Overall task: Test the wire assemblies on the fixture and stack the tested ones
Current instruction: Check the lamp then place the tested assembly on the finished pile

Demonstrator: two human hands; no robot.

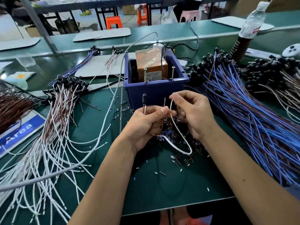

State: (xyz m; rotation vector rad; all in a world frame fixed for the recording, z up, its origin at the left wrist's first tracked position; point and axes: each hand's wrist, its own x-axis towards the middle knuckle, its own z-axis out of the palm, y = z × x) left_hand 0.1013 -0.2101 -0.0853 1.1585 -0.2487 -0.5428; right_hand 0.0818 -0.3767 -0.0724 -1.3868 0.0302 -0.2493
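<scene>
Both hands point(170, 116) pinch one wire assembly point(180, 140).

I get a single view, from the camera worn on the person's head. It looks forward and steeply down over the green bench point(100, 159), close enough that both forearms run in from the bottom edge. The blue bin point(155, 91) sits near centre, just beyond the hands. The wide lens bows the edges; the upper strip reaches further benches and orange stools point(113, 21).
</scene>
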